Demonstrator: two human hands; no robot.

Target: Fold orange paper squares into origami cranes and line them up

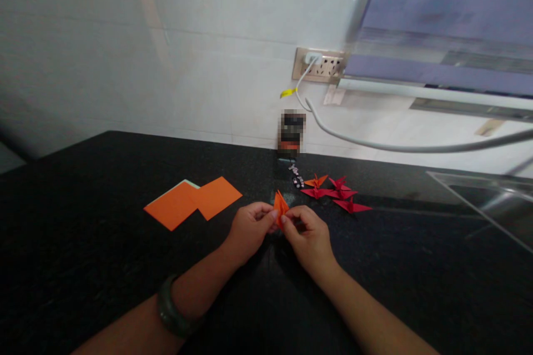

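Observation:
Between my two hands is a small piece of folded orange origami paper (pixel 280 205), its narrow points standing upward. My left hand (pixel 252 228) pinches its left side between thumb and fingers. On the other side, my right hand (pixel 308 237) grips the lower right edge with thumb and forefinger. Several finished paper cranes lie just beyond my right hand: red ones (pixel 352 207) and an orange one (pixel 316 181). To the left, flat orange paper squares (pixel 172 205) overlap on the counter, with a pale green edge showing beneath.
A phone with a blurred screen (pixel 291 133) leans against the tiled wall, a beaded strap (pixel 296 176) trailing from it. A white cable (pixel 375 147) runs from the wall socket (pixel 318 65) to the right. The sink edge (pixel 478 208) borders the dark counter (pixel 104 277) at right.

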